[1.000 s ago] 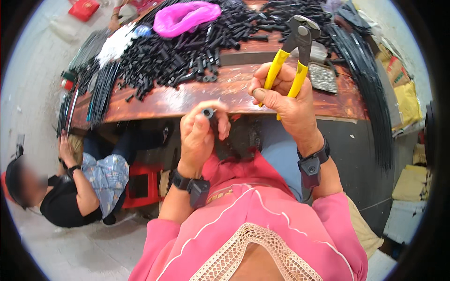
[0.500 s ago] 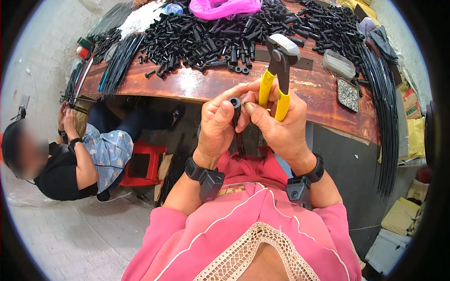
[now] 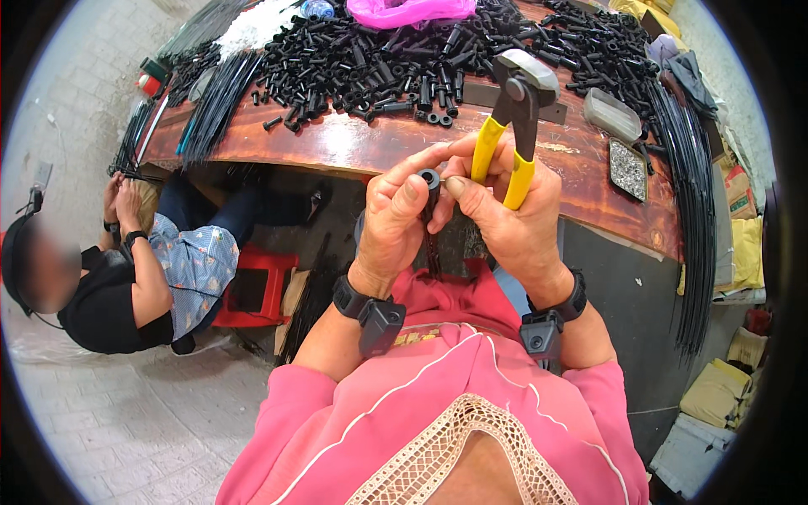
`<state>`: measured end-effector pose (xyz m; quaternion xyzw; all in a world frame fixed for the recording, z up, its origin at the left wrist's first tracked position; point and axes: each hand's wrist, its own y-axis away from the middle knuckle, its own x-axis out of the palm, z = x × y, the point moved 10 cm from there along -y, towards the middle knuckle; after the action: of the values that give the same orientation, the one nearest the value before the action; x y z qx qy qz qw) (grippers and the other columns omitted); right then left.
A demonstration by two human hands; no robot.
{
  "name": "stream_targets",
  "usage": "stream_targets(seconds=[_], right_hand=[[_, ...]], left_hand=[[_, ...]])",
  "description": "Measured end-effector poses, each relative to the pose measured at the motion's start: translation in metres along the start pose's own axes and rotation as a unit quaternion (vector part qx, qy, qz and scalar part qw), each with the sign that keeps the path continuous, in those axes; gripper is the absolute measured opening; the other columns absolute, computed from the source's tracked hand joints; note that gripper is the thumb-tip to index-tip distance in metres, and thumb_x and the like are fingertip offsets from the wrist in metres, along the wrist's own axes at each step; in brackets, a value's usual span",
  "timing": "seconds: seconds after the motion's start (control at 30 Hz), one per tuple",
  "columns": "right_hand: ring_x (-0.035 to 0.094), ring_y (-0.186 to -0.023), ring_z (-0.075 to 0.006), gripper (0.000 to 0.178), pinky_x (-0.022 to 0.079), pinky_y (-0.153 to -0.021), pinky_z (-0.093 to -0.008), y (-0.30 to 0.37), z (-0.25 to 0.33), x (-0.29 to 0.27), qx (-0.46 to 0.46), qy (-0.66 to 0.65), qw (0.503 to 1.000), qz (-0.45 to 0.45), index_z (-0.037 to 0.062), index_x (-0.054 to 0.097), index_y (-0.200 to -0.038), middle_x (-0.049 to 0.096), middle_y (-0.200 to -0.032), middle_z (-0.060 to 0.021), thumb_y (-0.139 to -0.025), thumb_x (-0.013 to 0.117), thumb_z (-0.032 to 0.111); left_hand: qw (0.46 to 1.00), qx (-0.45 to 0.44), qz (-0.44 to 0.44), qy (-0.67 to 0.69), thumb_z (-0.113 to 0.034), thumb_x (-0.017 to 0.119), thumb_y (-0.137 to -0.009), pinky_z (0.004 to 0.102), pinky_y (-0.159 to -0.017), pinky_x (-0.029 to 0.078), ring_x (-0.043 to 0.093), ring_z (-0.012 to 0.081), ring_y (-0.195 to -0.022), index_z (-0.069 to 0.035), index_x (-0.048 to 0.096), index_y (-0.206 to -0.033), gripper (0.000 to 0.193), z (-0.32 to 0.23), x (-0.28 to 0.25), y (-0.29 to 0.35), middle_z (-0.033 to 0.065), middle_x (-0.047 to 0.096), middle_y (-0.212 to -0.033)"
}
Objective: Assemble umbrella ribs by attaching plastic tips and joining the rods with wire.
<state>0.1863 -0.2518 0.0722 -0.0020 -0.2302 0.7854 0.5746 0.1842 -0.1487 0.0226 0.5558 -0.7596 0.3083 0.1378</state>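
A short black plastic tube [image 3: 430, 179] with a round open end is held between the thumb and fingers of my left hand [image 3: 387, 227]. Below it hangs a dark, thin bundle [image 3: 433, 252], partly hidden by the fingers. My right hand [image 3: 518, 240] has yellow-handled pincers [image 3: 524, 109] resting in its grip, the metal head pointing up and away from me. Its thumb and forefinger pinch close beside the tube's end; whatever small thing lies between them is too small to make out. Both hands are raised just in front of the table's near edge.
Black plastic parts [image 3: 353, 67] heap across the wooden table [image 3: 337, 143]. Long black strips [image 3: 223, 105] lie left, more [image 3: 686, 210] overhang right. A pink bag [image 3: 404, 10], a clear box [image 3: 612, 115] and a tray of small metal pieces [image 3: 628, 168] are there. A co-worker [image 3: 126, 269] sits left.
The pincers have tipped slightly to the right and both hands sit a little further right in view. The tube stays in my left hand, with my right fingertips still beside it.
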Motion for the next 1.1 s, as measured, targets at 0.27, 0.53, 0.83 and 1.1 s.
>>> stream_targets(seconds=[0.27, 0.53, 0.83, 1.1], right_hand=[[0.063, -0.064, -0.0137, 0.023, 0.053, -0.055, -0.0268, 0.003, 0.007, -0.001, 0.003, 0.023, 0.999, -0.029, -0.0030, 0.059, -0.105, 0.062, -0.081, -0.0069, -0.083, 0.059, -0.010], [0.062, -0.069, -0.0121, 0.023, 0.049, -0.061, -0.0247, 0.003, -0.001, 0.004, 0.021, 0.027, 0.999, -0.005, -0.0005, 0.062, -0.100, 0.063, -0.085, -0.0067, -0.077, 0.064, -0.005], [0.065, -0.065, -0.0162, 0.021, 0.050, -0.059, -0.0290, -0.017, 0.009, -0.003, 0.058, 0.221, 0.965, 0.126, 0.0006, 0.063, -0.093, 0.065, -0.073, -0.0064, -0.079, 0.073, 0.012], [0.064, -0.076, -0.0361, 0.026, 0.049, -0.062, -0.0448, 0.012, 0.009, -0.021, -0.045, 0.655, 0.731, 0.185, 0.0042, 0.053, -0.090, 0.063, -0.078, -0.0164, -0.073, 0.071, 0.013]], left_hand=[[1.000, 0.001, -0.007, 0.003, -0.041, 0.064, -0.091, 0.0192, -0.052, 0.036, 0.049, 0.0065, -0.062, 0.004, 0.053, -0.130, 0.061, 0.000, -0.001, 0.002, 0.0021, 0.060, -0.085], [0.997, -0.056, -0.052, 0.015, -0.035, 0.055, -0.087, 0.0207, -0.048, 0.029, 0.043, 0.0059, -0.059, 0.006, 0.050, -0.133, 0.062, 0.003, 0.004, 0.001, 0.0041, 0.062, -0.096], [0.995, -0.021, -0.094, -0.026, -0.042, 0.044, -0.097, 0.0215, -0.046, 0.024, 0.032, 0.0044, -0.047, 0.006, 0.058, -0.124, 0.057, -0.008, -0.013, -0.001, -0.0026, 0.043, -0.054], [0.989, -0.046, -0.139, -0.035, -0.057, 0.041, -0.097, 0.0220, -0.046, 0.023, 0.030, 0.0035, -0.046, 0.006, 0.067, -0.109, 0.069, -0.012, -0.028, 0.005, -0.0044, 0.039, -0.050]])
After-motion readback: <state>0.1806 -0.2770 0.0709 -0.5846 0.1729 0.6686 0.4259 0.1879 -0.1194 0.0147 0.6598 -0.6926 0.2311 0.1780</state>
